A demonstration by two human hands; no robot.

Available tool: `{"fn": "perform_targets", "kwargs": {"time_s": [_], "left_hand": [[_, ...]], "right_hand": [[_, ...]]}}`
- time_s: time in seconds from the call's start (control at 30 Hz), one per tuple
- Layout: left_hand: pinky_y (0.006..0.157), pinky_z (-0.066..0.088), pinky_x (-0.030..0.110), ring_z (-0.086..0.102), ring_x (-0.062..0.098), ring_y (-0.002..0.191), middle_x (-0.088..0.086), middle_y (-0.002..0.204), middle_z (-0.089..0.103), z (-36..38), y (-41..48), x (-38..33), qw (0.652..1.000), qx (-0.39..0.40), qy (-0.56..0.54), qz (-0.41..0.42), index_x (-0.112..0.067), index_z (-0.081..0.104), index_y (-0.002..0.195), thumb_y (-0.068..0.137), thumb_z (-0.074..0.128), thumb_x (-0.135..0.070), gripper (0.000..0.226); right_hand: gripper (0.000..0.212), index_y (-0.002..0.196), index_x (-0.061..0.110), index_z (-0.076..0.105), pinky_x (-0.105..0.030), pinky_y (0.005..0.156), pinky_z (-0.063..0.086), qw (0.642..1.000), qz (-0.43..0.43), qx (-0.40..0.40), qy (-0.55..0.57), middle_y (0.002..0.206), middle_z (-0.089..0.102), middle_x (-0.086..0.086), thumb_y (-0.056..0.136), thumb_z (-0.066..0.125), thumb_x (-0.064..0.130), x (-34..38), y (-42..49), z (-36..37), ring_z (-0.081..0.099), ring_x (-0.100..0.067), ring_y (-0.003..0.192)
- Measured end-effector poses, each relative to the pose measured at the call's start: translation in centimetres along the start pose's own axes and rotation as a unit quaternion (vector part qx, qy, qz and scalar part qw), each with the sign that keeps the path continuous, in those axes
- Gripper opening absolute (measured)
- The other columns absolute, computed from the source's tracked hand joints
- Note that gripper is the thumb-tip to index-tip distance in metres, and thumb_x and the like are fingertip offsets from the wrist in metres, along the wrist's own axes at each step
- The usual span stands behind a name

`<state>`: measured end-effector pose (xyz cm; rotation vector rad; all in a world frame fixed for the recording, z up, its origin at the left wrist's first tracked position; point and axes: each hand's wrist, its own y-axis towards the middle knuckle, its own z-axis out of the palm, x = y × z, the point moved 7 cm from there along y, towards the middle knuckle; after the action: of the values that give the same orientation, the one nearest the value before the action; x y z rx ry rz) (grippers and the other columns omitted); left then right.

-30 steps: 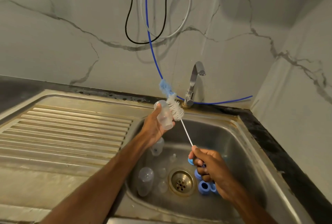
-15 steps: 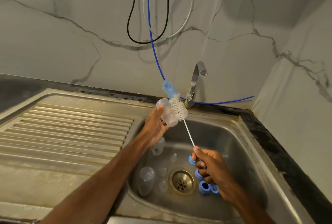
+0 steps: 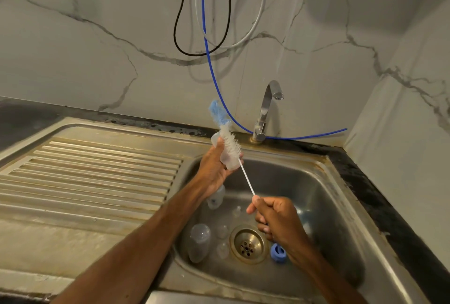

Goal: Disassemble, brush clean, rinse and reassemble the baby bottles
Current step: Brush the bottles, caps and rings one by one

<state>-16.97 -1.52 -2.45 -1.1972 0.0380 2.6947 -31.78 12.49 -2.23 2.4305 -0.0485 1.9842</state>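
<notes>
**Two hands at work on a clear bottle part above the drain**

One clear bottle part [image 3: 224, 157] is held up and to the left of the drain [image 3: 248, 245], over the far rim of the sink [image 3: 341, 206]. It is gripped by the left hand [image 3: 214, 169], whose fingers are curled round it from behind. The white bristles of the bottle brush [image 3: 230, 144] are laid against this part, and the brush's blue tip [image 3: 217, 112] is seen projecting beyond it, farther from the drain. Whether the bristles pass inside the part cannot be told. The brush's thin wire stem [image 3: 247, 178] is slanted back down toward the drain, and its lower end is enclosed in the right hand [image 3: 277, 218], which is closed in a fist just above and right of the drain.

Other pieces are left on the sink floor. A clear bottle [image 3: 199, 242] is laid left of the drain, and a second bottle [image 3: 216, 200] is partly hidden under the left wrist, up and left of the drain. Small clear teats [image 3: 222, 230] are scattered between the first bottle and the drain. A blue ring [image 3: 278, 253] is set just right of the drain, partly covered by the right hand. The tap [image 3: 265, 111] is mounted beyond the drain, with a blue hose [image 3: 214, 79] passed behind its base.
</notes>
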Motion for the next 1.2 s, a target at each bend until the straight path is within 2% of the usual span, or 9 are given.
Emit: {"fn": "perform_targets", "kwargs": {"time_s": [0.1, 0.2, 0.37, 0.53, 0.67, 0.87, 0.93, 1.1, 1.2], "left_hand": [[0.088, 0.062, 0.043, 0.058, 0.039, 0.128, 0.019, 0.133, 0.059, -0.8, 0.3, -0.5, 1.000, -0.022, -0.017, 0.013, -0.008, 0.046, 0.145, 0.107, 0.043, -0.039, 0.049], [0.074, 0.062, 0.033, 0.063, 0.030, 0.107, 0.015, 0.118, 0.062, -1.1, 0.3, -1.3, 0.999, -0.011, -0.009, 0.032, -0.013, 0.056, 0.127, 0.110, 0.034, -0.040, 0.038], [0.084, 0.062, 0.038, 0.063, 0.032, 0.115, 0.017, 0.132, 0.059, 0.7, -0.5, -0.3, 1.000, 0.026, 0.005, 0.011, -0.010, 0.048, 0.141, 0.106, 0.046, -0.037, 0.045], [0.078, 0.062, 0.034, 0.064, 0.024, 0.096, 0.013, 0.108, 0.063, -0.5, -0.2, -1.4, 0.999, 0.017, 0.008, 0.034, -0.013, 0.059, 0.123, 0.111, 0.037, -0.034, 0.033], [0.087, 0.060, 0.041, 0.069, 0.026, 0.102, 0.012, 0.116, 0.069, 0.6, -0.5, -0.3, 0.999, 0.034, 0.024, 0.025, -0.011, 0.056, 0.131, 0.108, 0.044, -0.031, 0.033], [0.083, 0.058, 0.040, 0.063, 0.026, 0.098, 0.014, 0.110, 0.062, -0.2, -0.3, -1.2, 0.999, 0.027, -0.006, 0.040, -0.012, 0.057, 0.121, 0.108, 0.043, -0.028, 0.024], [0.082, 0.059, 0.039, 0.062, 0.025, 0.097, 0.014, 0.111, 0.060, -0.2, -0.4, -1.0, 0.999, 0.025, -0.003, 0.044, -0.011, 0.054, 0.130, 0.109, 0.043, -0.026, 0.029], [0.097, 0.054, 0.048, 0.064, 0.028, 0.116, 0.012, 0.128, 0.066, 1.2, -0.8, 0.5, 0.999, 0.044, 0.017, 0.016, -0.016, 0.056, 0.135, 0.108, 0.044, -0.031, 0.033], [0.089, 0.059, 0.043, 0.067, 0.026, 0.102, 0.014, 0.116, 0.068, 0.3, -0.5, -0.5, 0.998, 0.049, -0.012, 0.026, -0.009, 0.055, 0.134, 0.109, 0.039, -0.030, 0.037]], "right_hand": [[0.038, 0.074, 0.001, 0.071, -0.019, 0.039, 0.029, 0.999, 0.011, -0.020, -0.028, 0.051, 0.044, -0.003, 0.102, 0.059, 0.024, -1.0, -0.6, 0.0, 0.037, -0.010, 0.041], [0.038, 0.070, 0.004, 0.072, -0.015, 0.039, 0.031, 0.997, 0.001, -0.036, -0.064, 0.046, 0.048, 0.004, 0.101, 0.060, 0.022, -1.4, -1.4, 0.0, 0.040, -0.006, 0.039], [0.039, 0.071, 0.004, 0.072, -0.018, 0.038, 0.030, 0.996, -0.023, -0.069, -0.058, 0.047, 0.048, 0.003, 0.102, 0.058, 0.023, 0.3, 0.4, 0.1, 0.039, -0.007, 0.039], [0.042, 0.068, 0.006, 0.071, -0.016, 0.039, 0.032, 0.996, 0.023, -0.031, -0.082, 0.048, 0.049, 0.002, 0.102, 0.059, 0.025, -1.4, -1.6, 0.3, 0.041, -0.007, 0.040], [0.040, 0.074, -0.001, 0.072, -0.017, 0.037, 0.029, 0.997, 0.011, -0.058, -0.058, 0.047, 0.049, 0.004, 0.103, 0.057, 0.023, 0.8, 0.7, 0.0, 0.038, -0.006, 0.039], [0.040, 0.074, 0.003, 0.072, -0.018, 0.038, 0.030, 0.996, 0.030, -0.022, -0.075, 0.049, 0.049, 0.002, 0.102, 0.058, 0.026, 0.5, -0.8, 0.3, 0.039, -0.007, 0.040], [0.041, 0.070, 0.006, 0.072, -0.018, 0.037, 0.029, 0.995, 0.034, -0.034, -0.087, 0.048, 0.049, 0.001, 0.102, 0.059, 0.027, -0.4, -1.6, 0.2, 0.039, -0.008, 0.038], [0.042, 0.076, 0.000, 0.072, -0.019, 0.038, 0.029, 0.997, 0.010, -0.057, -0.058, 0.048, 0.050, 0.004, 0.104, 0.055, 0.026, 2.2, 1.4, -0.5, 0.039, -0.008, 0.041], [0.041, 0.075, 0.001, 0.072, -0.017, 0.039, 0.031, 0.996, 0.025, -0.039, -0.083, 0.048, 0.051, 0.004, 0.103, 0.056, 0.026, 1.1, -0.2, -0.6, 0.041, -0.006, 0.040]]}}
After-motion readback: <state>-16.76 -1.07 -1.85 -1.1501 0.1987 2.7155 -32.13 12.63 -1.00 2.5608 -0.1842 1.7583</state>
